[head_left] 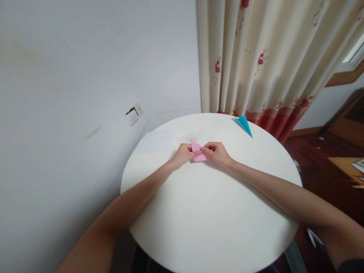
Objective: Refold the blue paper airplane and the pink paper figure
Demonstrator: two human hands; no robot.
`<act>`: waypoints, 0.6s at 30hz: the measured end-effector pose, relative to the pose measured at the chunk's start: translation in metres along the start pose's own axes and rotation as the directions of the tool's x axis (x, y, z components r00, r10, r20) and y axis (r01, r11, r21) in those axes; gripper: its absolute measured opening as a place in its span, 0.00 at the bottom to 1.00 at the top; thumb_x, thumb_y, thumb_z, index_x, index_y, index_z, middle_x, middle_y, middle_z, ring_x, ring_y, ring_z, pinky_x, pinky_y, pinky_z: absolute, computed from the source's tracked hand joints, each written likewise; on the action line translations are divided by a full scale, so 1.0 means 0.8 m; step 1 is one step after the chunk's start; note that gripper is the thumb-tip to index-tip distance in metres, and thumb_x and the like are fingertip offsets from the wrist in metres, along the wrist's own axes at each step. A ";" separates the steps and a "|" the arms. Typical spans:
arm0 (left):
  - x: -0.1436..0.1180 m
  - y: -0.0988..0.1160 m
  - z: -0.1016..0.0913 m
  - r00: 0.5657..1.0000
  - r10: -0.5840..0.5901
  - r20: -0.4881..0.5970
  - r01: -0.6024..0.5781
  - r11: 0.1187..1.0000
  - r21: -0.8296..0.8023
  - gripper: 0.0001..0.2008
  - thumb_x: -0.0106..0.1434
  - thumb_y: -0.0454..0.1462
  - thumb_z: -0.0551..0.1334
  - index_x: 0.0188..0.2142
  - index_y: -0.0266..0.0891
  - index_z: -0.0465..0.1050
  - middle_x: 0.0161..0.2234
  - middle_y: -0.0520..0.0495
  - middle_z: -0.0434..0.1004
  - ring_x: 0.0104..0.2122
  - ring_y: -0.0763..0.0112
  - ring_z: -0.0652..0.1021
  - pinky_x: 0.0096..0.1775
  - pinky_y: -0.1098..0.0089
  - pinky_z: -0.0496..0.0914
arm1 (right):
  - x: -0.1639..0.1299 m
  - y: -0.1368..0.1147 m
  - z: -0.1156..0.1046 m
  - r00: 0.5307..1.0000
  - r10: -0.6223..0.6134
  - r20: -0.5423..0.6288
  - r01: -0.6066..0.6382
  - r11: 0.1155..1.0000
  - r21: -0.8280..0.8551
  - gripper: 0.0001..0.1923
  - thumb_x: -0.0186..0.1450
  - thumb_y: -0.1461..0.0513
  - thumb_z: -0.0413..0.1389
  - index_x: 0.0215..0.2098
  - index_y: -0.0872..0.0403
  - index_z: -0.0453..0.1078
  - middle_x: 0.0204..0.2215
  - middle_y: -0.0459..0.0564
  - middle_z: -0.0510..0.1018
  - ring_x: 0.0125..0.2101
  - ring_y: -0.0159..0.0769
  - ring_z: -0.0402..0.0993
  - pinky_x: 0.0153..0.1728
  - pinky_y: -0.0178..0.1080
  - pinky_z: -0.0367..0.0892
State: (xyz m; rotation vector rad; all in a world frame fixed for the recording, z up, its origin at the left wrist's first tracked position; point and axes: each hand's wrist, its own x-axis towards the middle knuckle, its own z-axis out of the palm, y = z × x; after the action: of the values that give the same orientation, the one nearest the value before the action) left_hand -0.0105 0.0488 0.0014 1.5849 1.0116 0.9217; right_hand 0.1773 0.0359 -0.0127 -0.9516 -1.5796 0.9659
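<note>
Both hands pinch the folded pink paper [198,151] on the counter [210,220]: left hand [184,153] and right hand [216,152] hide its edges. Beyond it lies a blue paper plane [243,124].

No legible writing anywhere in this view from the head camera.

We find no words, numbers or brand marks: the pink folded paper [197,151] and the blue folded paper [243,124] are plain, the curtain [264,57] carries only a red flower print, and the wall socket [133,114] is too small for us to read any marking.
</note>
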 end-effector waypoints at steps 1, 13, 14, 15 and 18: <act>0.000 0.000 0.001 1.000 0.004 0.004 -0.004 1.000 -0.008 0.23 0.46 0.49 0.76 0.34 0.32 0.81 0.33 0.43 0.82 0.30 0.67 0.78 0.32 0.70 0.69 | 0.000 0.001 0.000 1.000 0.004 0.008 -0.004 1.000 -0.004 0.15 0.58 0.52 0.59 0.25 0.57 0.75 0.21 0.47 0.74 0.22 0.30 0.62 0.23 0.34 0.55; 0.004 -0.008 -0.003 0.996 -0.036 -0.076 0.032 0.998 -0.050 0.22 0.49 0.51 0.73 0.30 0.34 0.78 0.27 0.47 0.78 0.26 0.73 0.74 0.31 0.71 0.67 | 0.011 0.012 -0.005 0.982 0.121 -0.142 -0.103 0.986 0.128 0.16 0.53 0.51 0.62 0.20 0.55 0.72 0.20 0.47 0.73 0.22 0.32 0.63 0.24 0.37 0.58; 0.005 -0.008 -0.004 0.995 -0.033 -0.096 0.027 0.998 -0.055 0.23 0.49 0.52 0.73 0.30 0.34 0.78 0.27 0.47 0.78 0.26 0.72 0.74 0.31 0.71 0.67 | 0.011 0.012 -0.005 0.985 0.128 -0.117 -0.110 0.984 0.143 0.16 0.53 0.51 0.63 0.20 0.55 0.72 0.20 0.47 0.74 0.23 0.32 0.64 0.25 0.36 0.59; 0.006 -0.007 -0.005 0.993 -0.028 -0.114 0.022 0.998 -0.057 0.23 0.49 0.53 0.73 0.30 0.34 0.78 0.27 0.46 0.78 0.27 0.72 0.74 0.31 0.71 0.68 | 0.011 0.012 -0.005 0.987 0.134 -0.088 -0.119 0.981 0.155 0.15 0.52 0.51 0.63 0.20 0.55 0.72 0.20 0.48 0.74 0.23 0.32 0.64 0.25 0.36 0.59; 0.008 -0.006 -0.007 0.986 -0.006 -0.167 0.000 0.999 -0.040 0.23 0.50 0.53 0.72 0.30 0.34 0.77 0.28 0.45 0.79 0.27 0.71 0.75 0.31 0.70 0.68 | 0.010 0.012 -0.006 0.988 0.153 -0.023 -0.147 0.976 0.158 0.15 0.51 0.52 0.64 0.21 0.55 0.72 0.20 0.47 0.75 0.22 0.31 0.65 0.25 0.36 0.58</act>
State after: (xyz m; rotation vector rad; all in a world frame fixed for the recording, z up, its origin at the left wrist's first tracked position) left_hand -0.0140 0.0570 -0.0017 1.4912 1.1042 1.0806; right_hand 0.1814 0.0476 -0.0178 -0.9829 -1.3958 1.1542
